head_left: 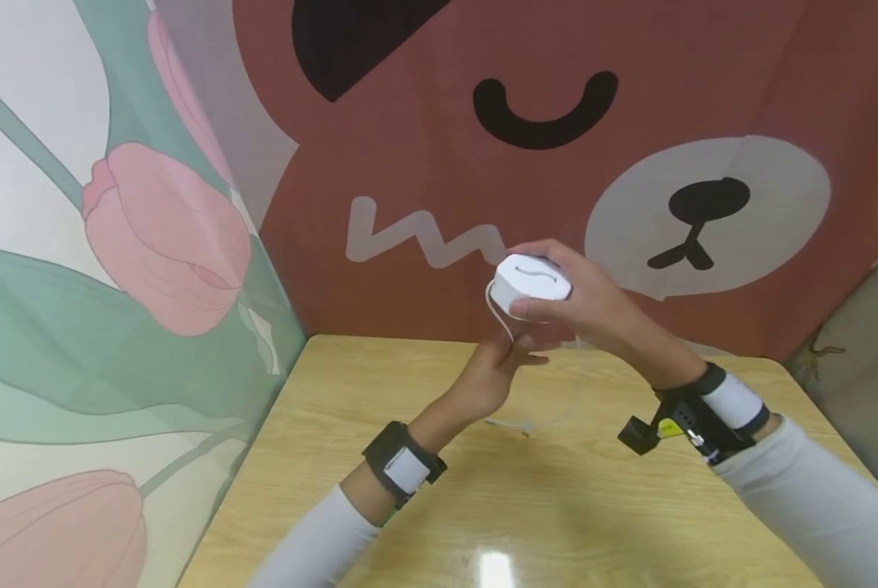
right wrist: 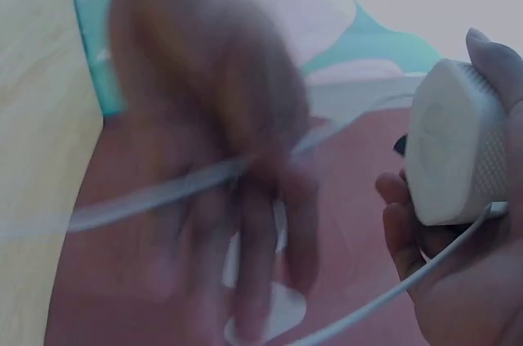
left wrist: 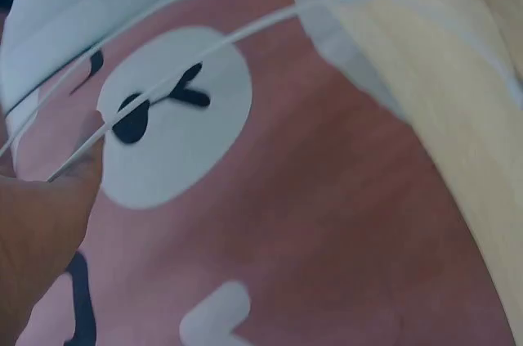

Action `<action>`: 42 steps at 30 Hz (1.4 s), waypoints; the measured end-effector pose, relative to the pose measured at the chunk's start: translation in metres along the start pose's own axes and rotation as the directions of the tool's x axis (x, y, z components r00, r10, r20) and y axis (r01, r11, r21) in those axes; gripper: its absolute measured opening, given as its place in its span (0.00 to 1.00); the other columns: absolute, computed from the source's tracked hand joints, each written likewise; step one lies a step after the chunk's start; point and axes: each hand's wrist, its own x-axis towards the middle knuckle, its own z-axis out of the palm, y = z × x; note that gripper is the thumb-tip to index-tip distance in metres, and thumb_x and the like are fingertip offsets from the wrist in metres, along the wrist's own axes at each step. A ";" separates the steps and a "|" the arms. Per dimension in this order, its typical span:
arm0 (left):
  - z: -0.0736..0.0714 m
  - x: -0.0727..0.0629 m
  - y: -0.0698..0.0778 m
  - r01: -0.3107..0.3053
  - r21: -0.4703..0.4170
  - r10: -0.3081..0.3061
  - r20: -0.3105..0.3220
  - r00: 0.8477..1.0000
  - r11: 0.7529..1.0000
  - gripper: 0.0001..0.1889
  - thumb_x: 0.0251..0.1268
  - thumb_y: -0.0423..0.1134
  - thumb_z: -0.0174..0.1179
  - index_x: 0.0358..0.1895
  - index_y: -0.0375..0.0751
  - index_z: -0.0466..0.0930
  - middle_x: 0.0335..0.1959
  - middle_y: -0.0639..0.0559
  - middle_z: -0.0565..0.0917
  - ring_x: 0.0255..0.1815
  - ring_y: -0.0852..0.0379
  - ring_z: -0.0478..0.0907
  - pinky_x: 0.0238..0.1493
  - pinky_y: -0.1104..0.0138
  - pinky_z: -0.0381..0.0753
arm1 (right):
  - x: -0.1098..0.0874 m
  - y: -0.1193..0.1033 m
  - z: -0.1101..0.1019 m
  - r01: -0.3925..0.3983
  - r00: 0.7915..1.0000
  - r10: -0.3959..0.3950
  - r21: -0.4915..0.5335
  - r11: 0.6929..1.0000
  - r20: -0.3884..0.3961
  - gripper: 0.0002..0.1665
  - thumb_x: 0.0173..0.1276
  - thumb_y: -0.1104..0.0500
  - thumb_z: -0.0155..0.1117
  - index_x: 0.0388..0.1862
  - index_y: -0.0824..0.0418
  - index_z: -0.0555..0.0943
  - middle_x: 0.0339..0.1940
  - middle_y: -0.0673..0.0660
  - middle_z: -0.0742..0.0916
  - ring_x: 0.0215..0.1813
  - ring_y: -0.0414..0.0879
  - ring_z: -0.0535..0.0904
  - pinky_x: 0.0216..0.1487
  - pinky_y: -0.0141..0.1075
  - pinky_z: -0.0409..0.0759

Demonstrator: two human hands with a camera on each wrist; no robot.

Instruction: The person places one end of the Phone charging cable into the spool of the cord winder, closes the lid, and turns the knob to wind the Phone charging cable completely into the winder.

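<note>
Raised over the table, my right hand (head_left: 603, 314) grips a white faceted block (head_left: 532, 287) with a wavy line on its top face. Its side has a fine texture in the right wrist view, and a thin white cable (right wrist: 392, 290) leaves its lower edge. Just below the block is my left hand (head_left: 493, 371), blurred in the right wrist view, fingers pointing down. Cable runs between its thumb (left wrist: 82, 162) and fingers, held there. The cable's loose end, with a small plug (head_left: 525, 429), shows over the tabletop beyond my left wrist.
The light wood table (head_left: 439, 506) ends at a wall covering with a large brown bear print (head_left: 424, 106). A flower-print wall (head_left: 167, 237) stands on the left and a grey wall (head_left: 865, 359) on the right. Both wrists wear black straps.
</note>
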 end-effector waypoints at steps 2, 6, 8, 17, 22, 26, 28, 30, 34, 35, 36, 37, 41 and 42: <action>0.008 0.003 -0.002 -0.016 -0.042 0.019 0.053 0.998 0.999 0.23 0.86 0.36 0.35 0.78 0.38 0.55 0.72 0.36 0.72 0.68 0.39 0.77 0.62 0.62 0.85 | 0.000 -0.003 0.002 0.005 1.000 -0.005 0.010 1.000 0.029 0.43 0.61 0.54 0.79 0.73 0.52 0.70 0.61 0.60 0.79 0.56 0.55 0.75 0.47 0.39 0.82; 0.017 0.011 0.002 -0.005 -0.068 0.011 0.095 0.995 0.998 0.21 0.85 0.31 0.35 0.75 0.34 0.60 0.71 0.36 0.73 0.69 0.40 0.77 0.62 0.67 0.84 | -0.001 -0.006 0.005 0.011 0.998 -0.011 0.004 1.000 0.055 0.42 0.60 0.53 0.80 0.71 0.52 0.71 0.58 0.60 0.80 0.54 0.56 0.76 0.39 0.40 0.83; 0.019 0.016 0.005 -0.005 -0.058 0.011 0.111 0.994 0.998 0.19 0.85 0.32 0.37 0.71 0.33 0.67 0.68 0.37 0.76 0.67 0.44 0.79 0.64 0.68 0.82 | -0.001 -0.006 0.005 0.004 0.999 -0.003 -0.005 1.000 0.054 0.42 0.61 0.53 0.80 0.71 0.51 0.71 0.58 0.60 0.80 0.53 0.56 0.76 0.38 0.41 0.83; 0.025 0.013 -0.004 0.039 -0.072 -0.024 0.200 0.980 0.997 0.18 0.85 0.37 0.39 0.51 0.29 0.79 0.41 0.34 0.87 0.45 0.61 0.87 0.54 0.68 0.86 | -0.003 -0.005 -0.008 -0.008 0.999 0.011 -0.090 0.996 0.032 0.41 0.62 0.53 0.78 0.73 0.51 0.71 0.60 0.60 0.81 0.55 0.55 0.77 0.52 0.44 0.79; 0.024 -0.004 -0.018 0.145 -0.200 -0.091 0.257 0.962 0.969 0.18 0.87 0.39 0.35 0.43 0.28 0.69 0.39 0.29 0.80 0.39 0.57 0.88 0.51 0.61 0.90 | -0.002 -0.008 -0.028 -0.041 0.999 0.044 -0.178 0.983 0.011 0.41 0.63 0.50 0.76 0.74 0.49 0.71 0.61 0.61 0.81 0.56 0.55 0.76 0.50 0.43 0.77; 0.025 -0.012 -0.027 0.161 -0.233 -0.097 0.264 0.960 0.959 0.18 0.87 0.40 0.36 0.47 0.28 0.69 0.34 0.32 0.79 0.35 0.55 0.89 0.48 0.59 0.90 | -0.001 -0.009 -0.039 -0.078 0.997 0.078 -0.179 0.981 -0.005 0.42 0.65 0.48 0.75 0.75 0.48 0.70 0.62 0.60 0.80 0.57 0.54 0.74 0.50 0.41 0.76; 0.028 -0.016 -0.033 0.180 -0.192 -0.126 0.262 0.957 0.965 0.17 0.86 0.40 0.38 0.49 0.29 0.72 0.30 0.37 0.80 0.33 0.59 0.87 0.48 0.63 0.90 | -0.002 -0.010 -0.043 -0.088 0.996 0.085 -0.140 0.986 -0.027 0.40 0.66 0.49 0.74 0.76 0.48 0.69 0.63 0.58 0.79 0.57 0.51 0.74 0.51 0.38 0.76; 0.032 -0.020 -0.039 0.204 -0.143 -0.160 0.274 0.948 0.968 0.17 0.86 0.39 0.39 0.50 0.30 0.74 0.28 0.44 0.80 0.32 0.64 0.85 0.47 0.68 0.88 | -0.003 -0.012 -0.047 -0.083 0.996 0.079 -0.085 0.993 -0.048 0.39 0.68 0.51 0.72 0.76 0.48 0.69 0.63 0.57 0.79 0.56 0.50 0.74 0.50 0.34 0.77; 0.040 -0.029 -0.047 0.189 -0.094 -0.152 0.303 0.941 0.978 0.18 0.86 0.38 0.38 0.52 0.30 0.76 0.28 0.51 0.74 0.31 0.67 0.78 0.44 0.74 0.83 | -0.002 -0.015 -0.049 -0.065 0.996 0.062 -0.052 0.997 -0.059 0.38 0.69 0.53 0.72 0.75 0.49 0.70 0.61 0.55 0.79 0.53 0.47 0.75 0.47 0.29 0.78; 0.041 -0.030 -0.048 0.174 -0.095 -0.139 0.298 0.944 0.980 0.18 0.86 0.38 0.37 0.53 0.30 0.76 0.29 0.52 0.73 0.32 0.67 0.76 0.42 0.75 0.81 | -0.001 -0.015 -0.049 -0.065 0.996 0.062 -0.061 0.996 -0.058 0.38 0.68 0.53 0.73 0.75 0.50 0.70 0.60 0.55 0.79 0.53 0.47 0.74 0.46 0.29 0.78; 0.042 -0.031 -0.048 0.161 -0.096 -0.127 0.290 0.948 0.982 0.18 0.86 0.38 0.37 0.54 0.31 0.77 0.29 0.52 0.72 0.31 0.67 0.73 0.40 0.75 0.80 | -0.001 -0.016 -0.048 -0.067 0.996 0.062 -0.078 0.995 -0.058 0.39 0.68 0.52 0.73 0.75 0.50 0.70 0.60 0.55 0.79 0.52 0.47 0.74 0.45 0.29 0.77; 0.043 -0.031 -0.047 0.148 -0.093 -0.117 0.281 0.952 0.985 0.17 0.86 0.38 0.38 0.53 0.31 0.77 0.30 0.53 0.71 0.31 0.67 0.71 0.38 0.75 0.78 | 0.000 -0.016 -0.048 -0.071 0.996 0.066 -0.088 0.994 -0.056 0.39 0.68 0.51 0.73 0.75 0.49 0.70 0.60 0.55 0.79 0.53 0.46 0.73 0.45 0.30 0.77; 0.044 -0.031 -0.047 0.146 -0.100 -0.113 0.277 0.954 0.984 0.14 0.85 0.38 0.42 0.47 0.33 0.76 0.28 0.54 0.70 0.29 0.67 0.68 0.33 0.76 0.73 | -0.002 -0.020 -0.051 -0.101 0.993 0.097 -0.066 0.993 -0.064 0.39 0.69 0.50 0.71 0.77 0.47 0.68 0.64 0.56 0.77 0.54 0.46 0.75 0.46 0.29 0.78; 0.045 -0.031 -0.047 0.152 -0.112 -0.116 0.278 0.954 0.982 0.14 0.85 0.38 0.43 0.45 0.32 0.75 0.28 0.53 0.71 0.29 0.67 0.69 0.33 0.76 0.74 | -0.002 -0.021 -0.052 -0.108 0.992 0.103 -0.068 0.992 -0.072 0.40 0.69 0.49 0.71 0.77 0.46 0.67 0.64 0.56 0.77 0.54 0.46 0.75 0.46 0.29 0.79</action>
